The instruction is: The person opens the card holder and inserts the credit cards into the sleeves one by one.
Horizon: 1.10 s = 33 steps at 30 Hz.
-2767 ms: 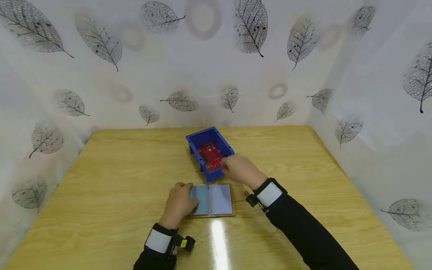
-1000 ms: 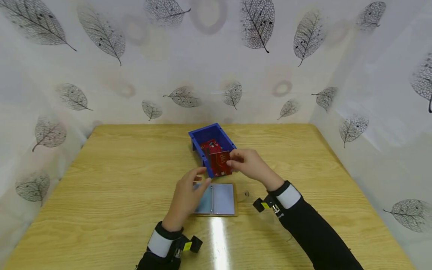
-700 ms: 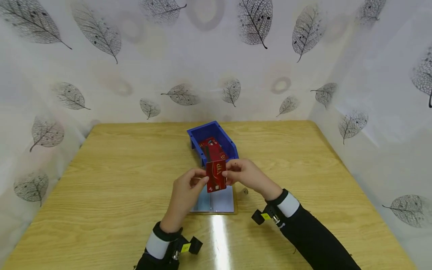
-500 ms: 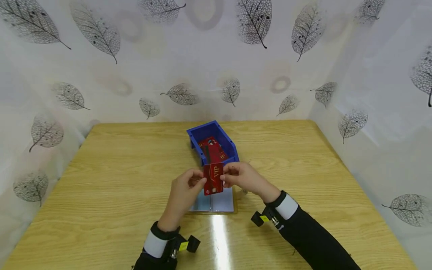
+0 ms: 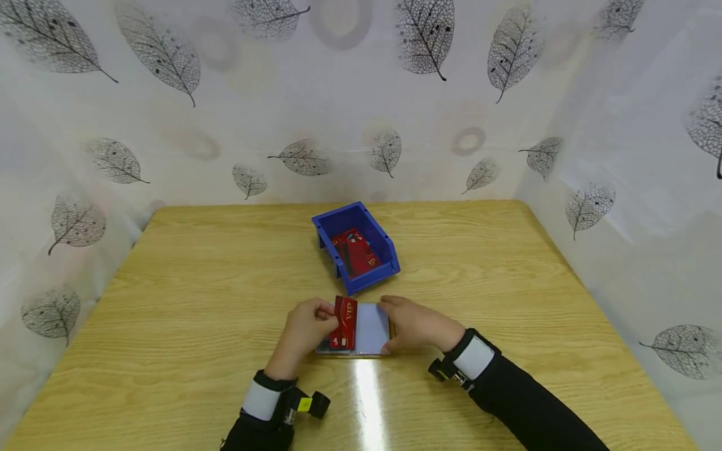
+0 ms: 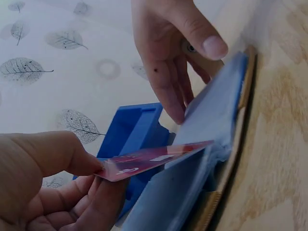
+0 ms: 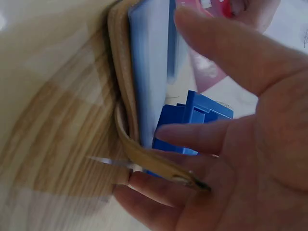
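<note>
My left hand [image 5: 304, 329] pinches a red VIP card [image 5: 344, 322] between thumb and fingers. The card stands tilted over the middle of an opened card holder [image 5: 371, 329] with clear sleeves. In the left wrist view, the card's far end meets the sleeves near the spine. My right hand [image 5: 420, 326] is at the holder's right edge, thumb and fingers spread around it. Seen from the right wrist, a tan leather strap [image 7: 154, 163] on the holder's cover reaches toward that palm. Whether the right fingertips touch the sleeves is hard to tell.
Behind the holder stands a blue plastic bin [image 5: 375, 277] with several red cards [image 5: 361, 257] inside. A wooden table [image 5: 225, 269] lies beneath everything, and a white leaf-patterned sheet [image 5: 338, 113] hangs around it.
A red card came out of the bin in the right hand, then both hands held it. Now only the left hand holds it, lowered to the holder; the right hand let go and moved to the holder's right edge.
</note>
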Tool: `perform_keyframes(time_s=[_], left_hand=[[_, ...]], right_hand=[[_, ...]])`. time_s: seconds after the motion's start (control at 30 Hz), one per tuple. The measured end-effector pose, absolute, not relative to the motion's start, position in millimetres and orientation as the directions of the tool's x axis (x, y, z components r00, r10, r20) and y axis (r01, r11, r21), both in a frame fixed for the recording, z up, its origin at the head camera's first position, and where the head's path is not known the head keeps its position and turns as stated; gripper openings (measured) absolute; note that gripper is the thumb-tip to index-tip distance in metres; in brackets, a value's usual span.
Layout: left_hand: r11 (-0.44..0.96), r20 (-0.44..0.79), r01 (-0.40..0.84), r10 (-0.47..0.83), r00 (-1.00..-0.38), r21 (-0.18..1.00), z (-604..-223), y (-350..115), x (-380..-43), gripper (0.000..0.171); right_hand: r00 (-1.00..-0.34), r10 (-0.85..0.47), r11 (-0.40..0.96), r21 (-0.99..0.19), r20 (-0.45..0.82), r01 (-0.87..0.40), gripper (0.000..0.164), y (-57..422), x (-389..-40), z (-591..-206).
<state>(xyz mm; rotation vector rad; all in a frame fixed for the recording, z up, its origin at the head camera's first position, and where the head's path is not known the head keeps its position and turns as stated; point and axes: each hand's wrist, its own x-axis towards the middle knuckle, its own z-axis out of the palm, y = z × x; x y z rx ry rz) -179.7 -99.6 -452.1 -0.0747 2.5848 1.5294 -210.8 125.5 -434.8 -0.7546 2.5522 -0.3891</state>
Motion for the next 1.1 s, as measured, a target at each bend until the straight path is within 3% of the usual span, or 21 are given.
perform_keyframes(time_s=[0.47, 1.1], left_hand=[[0.621, -0.088, -0.082, -0.02, -0.996, 0.78, -460.1, -91.6, -181.5, 0.012], [0.673, -0.151, -0.128, -0.025, -0.988, 0.728, -458.8, -84.6, -185.8, 0.013]], right_hand=[[-0.745, -0.574, 0.813, -0.341, -0.34, -0.472, 0.094, 125.5, -208.5, -435.9], [-0.753, -0.567, 0.818, -0.333, -0.335, -0.468, 0.093, 126.3, -204.6, -435.9]])
